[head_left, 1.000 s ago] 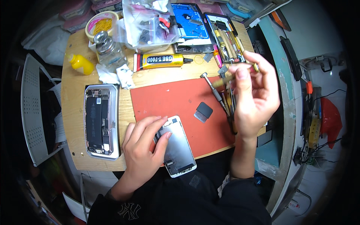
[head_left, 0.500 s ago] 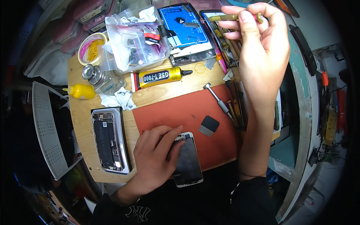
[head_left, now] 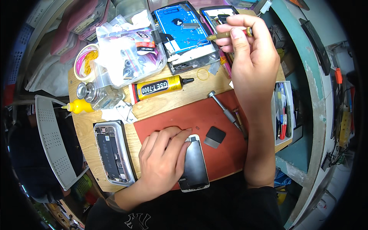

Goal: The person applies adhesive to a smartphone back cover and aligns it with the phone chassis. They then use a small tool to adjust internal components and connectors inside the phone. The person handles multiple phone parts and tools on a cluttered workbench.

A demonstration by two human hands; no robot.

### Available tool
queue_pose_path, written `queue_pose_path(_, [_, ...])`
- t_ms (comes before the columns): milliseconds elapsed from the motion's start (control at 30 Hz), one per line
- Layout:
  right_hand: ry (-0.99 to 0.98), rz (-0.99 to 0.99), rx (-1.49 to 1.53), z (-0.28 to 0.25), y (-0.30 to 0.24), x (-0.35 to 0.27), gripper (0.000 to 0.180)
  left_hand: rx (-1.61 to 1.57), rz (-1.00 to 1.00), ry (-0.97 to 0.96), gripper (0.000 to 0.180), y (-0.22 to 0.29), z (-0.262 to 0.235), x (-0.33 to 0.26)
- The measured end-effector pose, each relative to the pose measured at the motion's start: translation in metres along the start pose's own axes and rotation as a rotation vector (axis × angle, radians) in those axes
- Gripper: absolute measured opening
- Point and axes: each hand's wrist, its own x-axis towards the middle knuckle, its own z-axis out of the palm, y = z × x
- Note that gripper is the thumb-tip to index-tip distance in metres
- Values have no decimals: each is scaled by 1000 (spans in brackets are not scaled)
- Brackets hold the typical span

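My left hand (head_left: 163, 155) rests at the upper left of a white-framed phone screen (head_left: 195, 165), its fingers bent and closed on the top corner. Whatever small part may lie under the fingertips is hidden. My right hand (head_left: 251, 57) is raised over the far right of the table and grips a slim brass-coloured screwdriver (head_left: 222, 35), whose tip points left toward a blue printed board (head_left: 180, 28). On the reddish-brown mat (head_left: 165, 119) lie a dark flat piece with a grey strip (head_left: 214, 137) and a silver screwdriver (head_left: 223, 108).
An opened phone body (head_left: 111, 153) sits in a tray at the left. Farther back are a yellow glue tube (head_left: 159, 87), a glass pump bottle (head_left: 103, 96), a yellow squeeze bottle (head_left: 79, 106), a tape roll (head_left: 80, 63) and a plastic box of bags (head_left: 130, 57). A pen tray (head_left: 289, 111) stands right.
My right hand has come left and lower with the screwdriver, its tip now near the blue board. The left hand stays at the phone screen. The whole view has shifted slightly.
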Motion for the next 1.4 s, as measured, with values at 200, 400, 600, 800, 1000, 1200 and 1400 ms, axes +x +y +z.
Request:
queue_pose_path(200, [16,103,-73,-6,0,2,18,32,2,-7,33,2,8,-3])
queue_pose_path(400, [15,-20,-88,0,13,1,18,-8,-7,8,41,2,8,-14])
queue_pose_path(600, [30,30,-164,0,15,0,18,-185,-52,-55,43,2,-3,-14])
queue_pose_path(800, [1,103,-113,5,18,0,18,-350,-149,-86,45,-1,-8,-16])
queue_pose_path(1000, [-17,58,-101,5,21,0,18,-358,-142,-109,45,-1,-10,-16])
queue_pose_path(1200, [16,28,-41,4,22,1,18,-339,-106,-140,43,-1,-13,-14])
queue_pose_path(1400, [3,61,-89,5,21,0,18,-336,-118,-164,43,0,-14,-14])
